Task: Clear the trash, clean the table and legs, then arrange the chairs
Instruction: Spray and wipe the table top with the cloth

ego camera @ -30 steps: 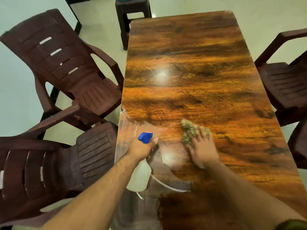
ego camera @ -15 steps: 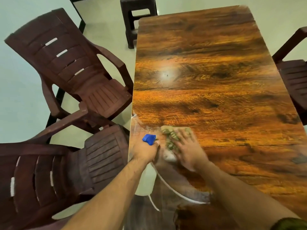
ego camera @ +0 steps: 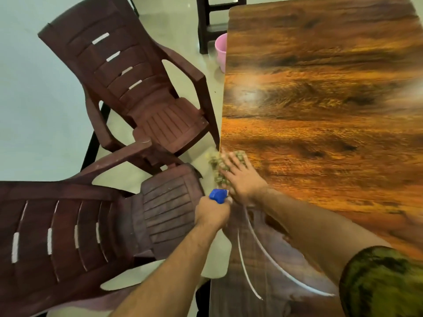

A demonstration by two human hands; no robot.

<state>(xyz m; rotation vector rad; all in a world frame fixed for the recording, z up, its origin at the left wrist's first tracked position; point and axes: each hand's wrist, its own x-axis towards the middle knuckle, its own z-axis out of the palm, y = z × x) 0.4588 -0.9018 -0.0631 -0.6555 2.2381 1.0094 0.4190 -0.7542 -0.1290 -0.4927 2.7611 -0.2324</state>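
The glossy wood-grain table [ego camera: 320,115] fills the right side of the view. My right hand [ego camera: 240,179] lies flat with straight fingers on a green patterned cloth [ego camera: 217,164], pressing it at the table's left edge. The cloth hangs partly over that edge. My left hand [ego camera: 212,213] grips a spray bottle with a blue nozzle [ego camera: 218,195] and a pale body [ego camera: 217,259], just left of the table edge. Two brown plastic armchairs stand to the left: one near me [ego camera: 80,236], one farther back [ego camera: 142,88].
A dark stool [ego camera: 210,21] stands by the table's far left corner, with a pink bucket [ego camera: 221,51] on the floor beside it. Pale floor shows between the chairs and the table.
My right hand has slid the cloth leftward from the table's middle to its left edge. The view has shifted left, and the right-side chairs have dropped out. The bottle stays in my left hand.
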